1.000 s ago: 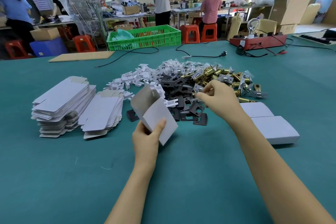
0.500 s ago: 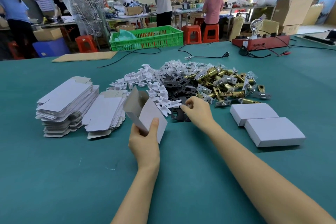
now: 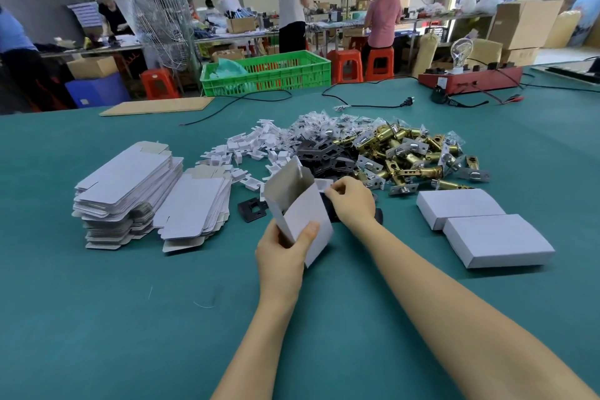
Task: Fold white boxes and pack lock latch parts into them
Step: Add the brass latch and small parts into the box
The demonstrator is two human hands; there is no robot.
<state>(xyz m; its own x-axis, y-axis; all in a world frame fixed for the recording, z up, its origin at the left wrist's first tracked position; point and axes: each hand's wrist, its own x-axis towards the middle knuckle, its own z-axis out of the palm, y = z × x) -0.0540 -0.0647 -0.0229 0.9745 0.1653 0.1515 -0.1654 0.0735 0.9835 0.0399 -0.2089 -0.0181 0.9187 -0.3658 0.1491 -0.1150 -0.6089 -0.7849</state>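
My left hand point(image 3: 285, 256) grips an open white box point(image 3: 302, 204) by its lower end, mouth tilted up and to the right. My right hand point(image 3: 352, 201) sits at the box mouth, fingers curled round small parts: a white plastic piece point(image 3: 323, 185) shows at the fingertips and something black below the palm. Behind lie piles of black plates point(image 3: 328, 156), white plastic pieces point(image 3: 246, 149) and brass latches point(image 3: 409, 156). Stacks of flat white box blanks point(image 3: 130, 185) lie to the left. Two closed white boxes point(image 3: 487, 227) lie to the right.
A loose black plate point(image 3: 251, 209) lies just left of the held box on the green table point(image 3: 130, 318). Further back are a cardboard sheet point(image 3: 156, 105), black cables point(image 3: 363, 104), a red device with a bulb point(image 3: 470, 78) and a green crate point(image 3: 266, 73). People work at far benches.
My right hand left the parts pile with pieces in it and came back to the mouth of the box. My left hand has tilted the box more upright.
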